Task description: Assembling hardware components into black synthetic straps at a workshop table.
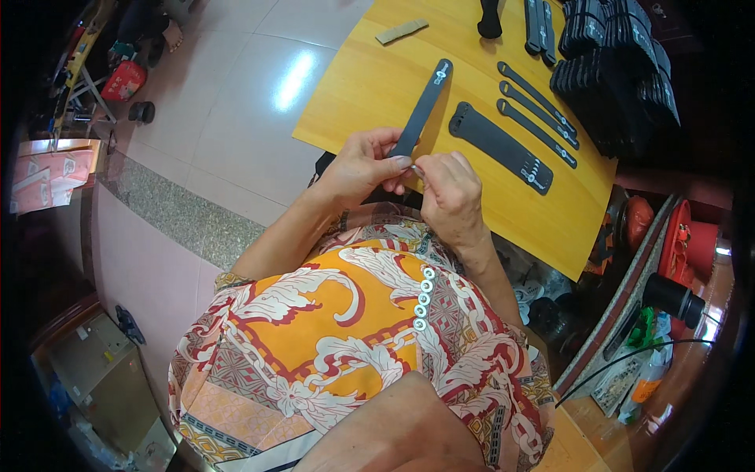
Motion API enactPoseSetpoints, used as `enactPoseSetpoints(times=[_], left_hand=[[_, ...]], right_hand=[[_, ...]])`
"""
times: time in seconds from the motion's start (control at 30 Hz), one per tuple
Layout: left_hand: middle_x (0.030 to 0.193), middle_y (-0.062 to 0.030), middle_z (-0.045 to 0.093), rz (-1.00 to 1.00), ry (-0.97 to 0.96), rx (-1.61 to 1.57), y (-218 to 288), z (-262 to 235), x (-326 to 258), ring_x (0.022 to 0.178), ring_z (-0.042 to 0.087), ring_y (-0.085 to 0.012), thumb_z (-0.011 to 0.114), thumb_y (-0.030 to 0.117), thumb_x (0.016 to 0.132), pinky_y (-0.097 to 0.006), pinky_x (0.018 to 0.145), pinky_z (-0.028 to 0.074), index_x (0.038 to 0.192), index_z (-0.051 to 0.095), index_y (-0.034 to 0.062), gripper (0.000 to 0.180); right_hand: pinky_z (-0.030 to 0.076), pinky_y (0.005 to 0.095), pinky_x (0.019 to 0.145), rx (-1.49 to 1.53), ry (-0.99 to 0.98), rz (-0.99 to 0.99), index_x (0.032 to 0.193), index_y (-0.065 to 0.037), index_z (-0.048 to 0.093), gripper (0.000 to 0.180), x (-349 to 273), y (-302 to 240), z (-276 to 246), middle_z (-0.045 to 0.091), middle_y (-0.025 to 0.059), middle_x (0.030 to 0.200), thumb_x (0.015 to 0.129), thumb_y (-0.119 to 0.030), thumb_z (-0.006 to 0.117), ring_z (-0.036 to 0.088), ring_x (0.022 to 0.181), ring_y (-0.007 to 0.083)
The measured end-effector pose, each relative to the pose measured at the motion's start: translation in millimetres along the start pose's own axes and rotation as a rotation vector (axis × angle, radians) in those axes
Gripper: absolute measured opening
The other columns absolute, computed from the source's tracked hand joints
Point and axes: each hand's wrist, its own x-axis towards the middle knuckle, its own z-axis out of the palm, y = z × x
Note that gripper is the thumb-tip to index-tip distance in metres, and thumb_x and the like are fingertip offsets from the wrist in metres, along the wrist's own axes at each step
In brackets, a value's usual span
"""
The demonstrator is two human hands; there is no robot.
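My left hand (358, 167) is closed around the lower end of a dark grey strap (425, 106) with a rounded tip and a small white print. The strap slants up and away over the table's near left part. My right hand (452, 193) is pinched shut right beside the left thumb, at the strap's lower end. What lies between its fingertips is too small and hidden to make out. Just right of my hands, a wide dark strap (499, 145) lies flat on the yellow table (346, 102). Beyond it lie three narrow straps (535, 118) with slotted ends, side by side.
Bundled dark straps (605, 94) are piled at the table's far right. More straps (539, 31) and a black handle-like object (489, 22) lie at the far edge. A tan strip (401, 31) rests at far left. A cluttered shelf (653, 307) stands at right.
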Motion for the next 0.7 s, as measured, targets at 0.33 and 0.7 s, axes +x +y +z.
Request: enactPoseSetpoints(times=[0.33, 0.7], left_hand=[[0.076, -0.0024, 0.059, 0.010, -0.019, 0.168, 12.3, -1.1, -2.3, 0.059, 0.055, -0.0064, 0.053, 0.001, 0.084, -0.018, 0.052, 0.046, 0.110, 0.053, -0.0022, 0.026], [0.077, -0.0018, 0.059, 0.027, -0.003, 0.233, 10.5, -3.9, 0.1, 0.063, 0.055, -0.0066, 0.054, 0.000, 0.083, -0.018, 0.054, 0.045, 0.107, 0.054, -0.0015, 0.024]], right_hand=[[0.040, 0.0379, 0.055, 0.286, 0.155, 0.113, 0.072, -0.002, 0.051, 0.008, 4.7, -2.2, 15.9, 0.046, 0.0120, 0.063, 0.066, 0.002, 0.054, 0.047, 0.060, 0.0293], [0.045, 0.0389, 0.060, 0.129, -0.006, 0.072, 0.082, 0.001, 0.057, 0.010, 3.3, 1.5, 10.8, 0.058, 0.0159, 0.076, 0.073, -0.001, 0.058, 0.056, 0.068, 0.0329]])
